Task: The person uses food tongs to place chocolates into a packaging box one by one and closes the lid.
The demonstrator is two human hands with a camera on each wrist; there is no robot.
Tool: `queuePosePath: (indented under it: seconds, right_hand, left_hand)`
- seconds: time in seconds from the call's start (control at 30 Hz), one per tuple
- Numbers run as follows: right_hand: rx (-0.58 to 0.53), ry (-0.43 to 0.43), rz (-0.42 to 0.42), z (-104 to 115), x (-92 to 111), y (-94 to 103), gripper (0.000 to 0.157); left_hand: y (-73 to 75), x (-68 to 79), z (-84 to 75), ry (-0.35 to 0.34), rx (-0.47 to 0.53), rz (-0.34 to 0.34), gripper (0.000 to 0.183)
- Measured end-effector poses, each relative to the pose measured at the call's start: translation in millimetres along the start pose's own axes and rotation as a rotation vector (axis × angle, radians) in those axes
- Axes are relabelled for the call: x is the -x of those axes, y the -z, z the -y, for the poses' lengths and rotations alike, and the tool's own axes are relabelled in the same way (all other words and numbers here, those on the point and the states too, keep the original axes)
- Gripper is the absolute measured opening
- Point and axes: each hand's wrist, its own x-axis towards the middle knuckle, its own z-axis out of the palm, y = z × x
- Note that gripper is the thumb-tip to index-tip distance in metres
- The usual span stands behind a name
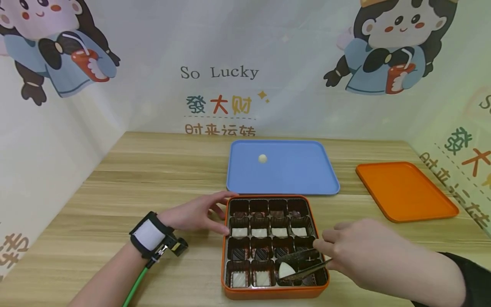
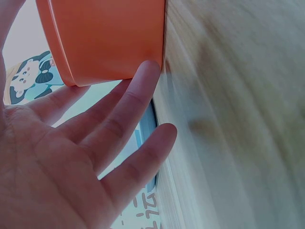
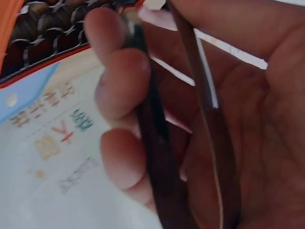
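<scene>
An orange box (image 1: 275, 293) stands at the front middle, its dark tray divided into compartments of dark and white chocolates. My left hand (image 1: 193, 213) rests its spread fingers and thumb against the box's left side and far corner; in the left wrist view, straight fingers touch the orange wall. My right hand (image 1: 368, 251) grips dark tongs (image 1: 307, 271) at the box's right side. Between the tongs' tips sits a white rounded chocolate (image 1: 286, 270), tilted at the third compartment of the front row. In the right wrist view, fingers curl round the tongs (image 3: 162, 157).
Behind the box lies a blue tray (image 1: 291, 170) with a small white round piece (image 1: 262, 158) on it. An orange tray (image 1: 406, 192) lies at the right. A printed cloth (image 1: 291, 85) encloses the wooden table (image 1: 161, 170) at the back and sides.
</scene>
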Motion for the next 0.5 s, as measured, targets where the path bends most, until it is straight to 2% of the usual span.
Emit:
queuePosePath:
  seconds: [0.1,0.2,0.37,0.5]
  right_hand:
    - [0.108,0.011,0.095,10.2,-9.0,4.6,0.019]
    - [0.197,0.026,0.116,21.6,-18.5,8.0,0.007]
    - [0.318,0.065,0.130,38.6,-36.6,9.8,0.022]
    - [0.369,0.094,0.170,44.0,-48.2,9.9,0.032]
  left_hand:
    - [0.0,-0.3,-0.9,0.003,-0.002,0.002,0.080]
    - [0.5,-0.3,-1.5,0.004,-0.001,0.000,0.080]
    - [1.0,0.1,-1.4,0.004,0.002,-0.001,0.081]
    - [0.6,0.2,-1.5,0.001,0.007,0.002,0.081]
